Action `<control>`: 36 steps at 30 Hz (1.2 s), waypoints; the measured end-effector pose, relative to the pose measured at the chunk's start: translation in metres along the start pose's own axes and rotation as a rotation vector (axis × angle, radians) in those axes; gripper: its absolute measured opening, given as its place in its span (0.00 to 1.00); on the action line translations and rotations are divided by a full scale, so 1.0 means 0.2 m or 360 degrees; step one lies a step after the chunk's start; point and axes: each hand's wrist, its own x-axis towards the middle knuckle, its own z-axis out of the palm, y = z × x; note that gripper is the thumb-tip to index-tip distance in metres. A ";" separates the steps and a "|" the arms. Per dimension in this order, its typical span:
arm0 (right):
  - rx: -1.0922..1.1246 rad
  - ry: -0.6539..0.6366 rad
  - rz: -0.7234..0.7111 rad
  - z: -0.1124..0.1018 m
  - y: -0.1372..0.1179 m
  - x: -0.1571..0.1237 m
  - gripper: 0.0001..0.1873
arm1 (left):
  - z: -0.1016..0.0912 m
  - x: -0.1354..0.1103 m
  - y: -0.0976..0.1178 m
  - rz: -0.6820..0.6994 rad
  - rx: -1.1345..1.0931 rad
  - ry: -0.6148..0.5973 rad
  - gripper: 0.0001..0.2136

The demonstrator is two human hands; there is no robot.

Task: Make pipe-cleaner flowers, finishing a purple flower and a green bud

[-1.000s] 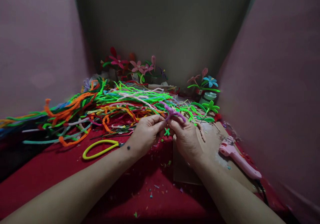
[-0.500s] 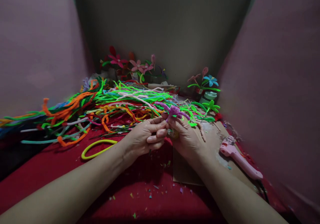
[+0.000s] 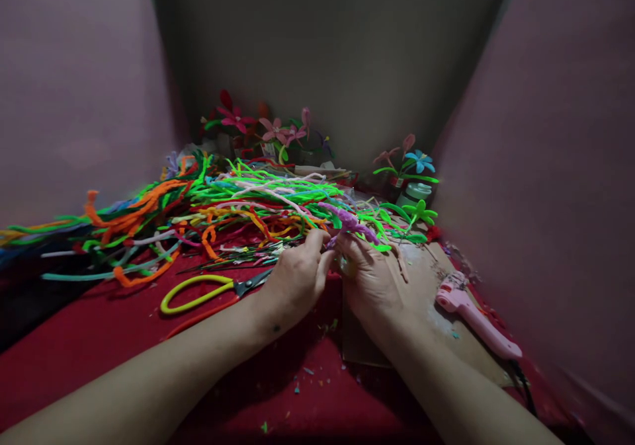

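Observation:
A purple pipe-cleaner flower (image 3: pixel 347 219) stands tilted above my fingertips, its petals spread to both sides. My left hand (image 3: pixel 296 266) pinches at the flower's underside with thumb and forefinger, the back of the hand turned up. Wrapped round its base from the other side is my right hand (image 3: pixel 370 280), with the fingers closed. What lies inside the right palm is mostly hidden; a small pale, shiny bit shows between the fingers. Scissors (image 3: pixel 198 293) with one yellow and one red handle lie partly under my left forearm.
Many coloured pipe cleaners (image 3: pixel 268 194) are heaped behind my hands. A pink glue gun (image 3: pixel 479 319) rests on the cardboard (image 3: pixel 426 286) at right. Finished flowers (image 3: pixel 278 131) stand along the back wall; green leaves (image 3: pixel 421 213) and a pale jar (image 3: pixel 414 194) are at right.
My left hand has rolled over, back upward, and its fingers have drawn in at the flower's base. The flower has tilted to the right. More of the scissors shows.

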 end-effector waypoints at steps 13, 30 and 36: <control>-0.0090 0.0158 -0.0034 0.00 0.02 0.01 0.06 | 0.00 0.01 -0.03 0.0212 0.0393 -0.0150 0.12; -0.0188 -0.0062 0.0041 -0.02 -0.01 0.01 0.05 | -0.06 0.06 0.04 -0.0770 -0.1421 -0.0187 0.09; -0.0321 -0.0001 0.0010 -0.01 -0.05 0.00 0.04 | -0.07 0.05 0.05 -0.0807 -0.1742 -0.0319 0.09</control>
